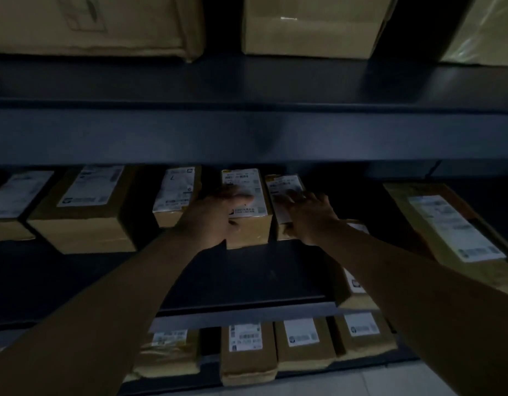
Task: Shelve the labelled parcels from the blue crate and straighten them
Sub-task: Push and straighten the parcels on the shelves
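Where the bottom shelf [247,317] shows nearest the camera, below the middle shelf [247,270], a row of labelled brown parcels lies along it: a soft padded one [172,355] at the left, then a narrow box [248,352], then two more parcels [304,347] and [364,338] to its right.

Both bare forearms reach over the front of the middle shelf. The left hand [215,215] lies flat on the left side of a small labelled box [247,207], fingers spread over its white label and the thumb low on its front face; the grip is open, pressing rather than clasping. The right hand [313,215] rests likewise, fingers splayed, on the neighbouring small box [284,201], which stands just right of the first and nearly touches it; whether the thumb hooks around its side is too dark to tell.

Left of these two on the middle shelf stand another small parcel [175,195], a larger box [87,207] and one more at the frame edge [12,204]. To the right lies a long parcel [453,230], turned at an angle.

Farther up, on the top shelf [247,81], sit large cartons [315,24].
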The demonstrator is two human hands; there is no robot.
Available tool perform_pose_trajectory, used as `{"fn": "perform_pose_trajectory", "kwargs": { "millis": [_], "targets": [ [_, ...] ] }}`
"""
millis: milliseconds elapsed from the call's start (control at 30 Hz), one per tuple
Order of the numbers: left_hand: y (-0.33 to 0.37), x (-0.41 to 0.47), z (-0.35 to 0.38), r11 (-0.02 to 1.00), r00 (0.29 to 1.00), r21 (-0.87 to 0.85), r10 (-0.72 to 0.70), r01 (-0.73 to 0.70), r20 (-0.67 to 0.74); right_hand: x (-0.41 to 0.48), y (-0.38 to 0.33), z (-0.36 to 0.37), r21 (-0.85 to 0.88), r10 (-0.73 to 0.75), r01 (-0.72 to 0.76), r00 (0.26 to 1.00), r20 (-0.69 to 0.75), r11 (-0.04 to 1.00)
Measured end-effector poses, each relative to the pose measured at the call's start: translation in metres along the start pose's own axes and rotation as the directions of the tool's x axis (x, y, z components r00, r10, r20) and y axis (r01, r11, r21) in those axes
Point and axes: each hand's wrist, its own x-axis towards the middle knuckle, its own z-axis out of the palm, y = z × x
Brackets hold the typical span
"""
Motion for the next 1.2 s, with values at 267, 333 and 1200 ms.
{"fn": "perform_pose_trajectory", "kwargs": {
  "millis": [267, 333, 1200],
  "targets": [
    [-0.015, 0.026, 0.002, 0.991, 0.995, 0.082, -0.101, 0.103, -0.026, 0.033, 0.014, 0.003, -0.002, 0.003, -0.003, 0.999, -0.05, 1.0],
    [-0.013, 0.026, 0.002, 0.988, 0.993, 0.107, -0.116, 0.115, -0.001, 0.03, 0.015, 0.006, 0.002, 0.018, -0.018, 0.997, -0.077, 1.0],
    [0.198, -0.025, 0.042, 0.982, 0.91, 0.09, 0.12, -0.169, 0.398, -0.205, 0.178, 0.024, 0.194, 0.077, -0.106, 0.985, 0.152, 0.975]
  ]
}}
